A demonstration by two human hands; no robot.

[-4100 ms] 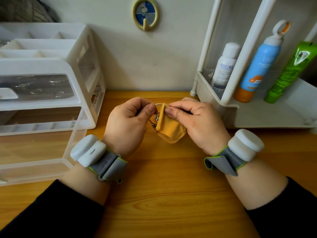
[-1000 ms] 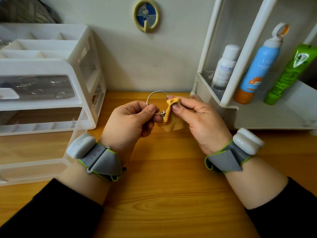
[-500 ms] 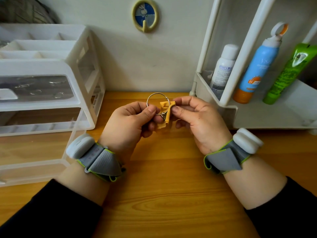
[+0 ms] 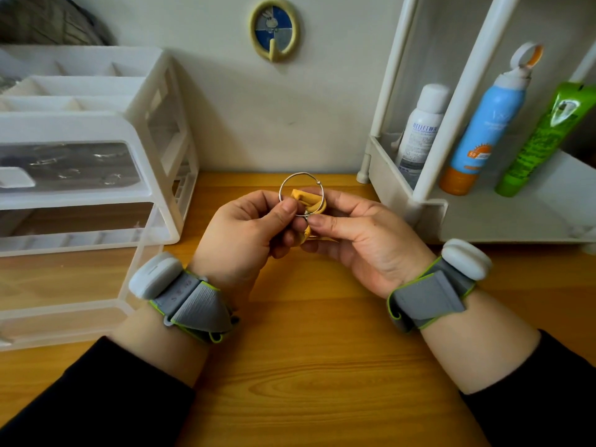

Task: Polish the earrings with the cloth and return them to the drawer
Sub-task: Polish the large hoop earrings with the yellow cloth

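Above the middle of the wooden table, my left hand (image 4: 248, 227) pinches a thin silver hoop earring (image 4: 283, 185) at its lower edge between thumb and forefinger. The hoop stands upright over my fingers. My right hand (image 4: 358, 237) pinches a bunched yellow cloth (image 4: 303, 198) against the hoop's lower right part, near its clasp. Most of the cloth is hidden between my fingers. At the left stands a white plastic drawer unit (image 4: 96, 130); its lowest clear drawer (image 4: 64, 285) is pulled out towards me.
A white rack (image 4: 483, 217) at the right holds a white spray bottle (image 4: 419, 130), a blue and orange bottle (image 4: 480, 130) and a green tube (image 4: 541, 140). A round hook (image 4: 274, 29) hangs on the wall behind. Bare wood lies in front of my hands.
The cloth hung loose below my right hand four seconds ago; now it is bunched small. The hoop has turned upright above my left thumb, and my right thumb has slid down along it.
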